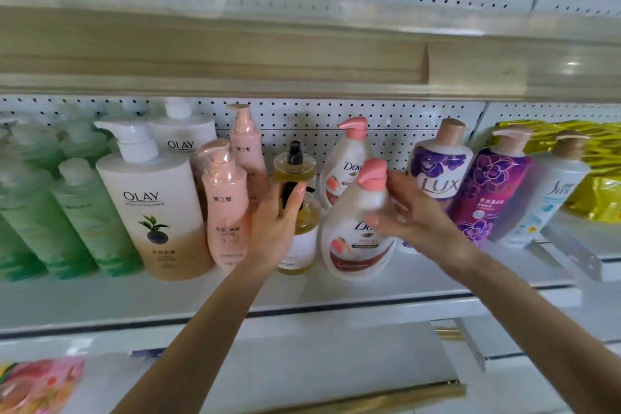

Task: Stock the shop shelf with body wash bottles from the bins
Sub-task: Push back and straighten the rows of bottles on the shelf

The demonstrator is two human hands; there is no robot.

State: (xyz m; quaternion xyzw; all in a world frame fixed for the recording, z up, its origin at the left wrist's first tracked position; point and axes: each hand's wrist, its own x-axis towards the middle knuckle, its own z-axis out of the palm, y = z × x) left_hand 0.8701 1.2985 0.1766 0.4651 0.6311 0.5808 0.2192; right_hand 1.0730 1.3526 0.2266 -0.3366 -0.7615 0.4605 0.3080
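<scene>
The Dove bottle point(356, 245) stands at the front of the shelf point(201, 296), base down on the board, directly in front of a rear Dove point(342, 168) of the same kind. The right hand point(416, 215) is on it from the right. Its fingers point(381, 221) curl across the shoulder just under the pink pump and the thumb sits up by the pump, so it grips the bottle; that part of the view is blurred, and how firm the grip is cannot be told. The bottle's long axis is close to upright, with the top leaning a little right, toward the hand. The left hand point(279, 228) is just beside it on the other side, on the yellow bottle point(302, 239). Its fingers point(297, 193) appear closed round the neck below the black pump, steadying it. The yellow bottle and the Dove bottle stand very close; whether they touch cannot be told. To the right, the Lux bottle point(437, 171) stands behind the right hand. The next move probably rests with the right hand, the only one on the Dove bottle: bring the top back to the left until it stands straight in line with the rear Dove, then let go to the right without knocking the Lux bottle. No bins are in view.
</scene>
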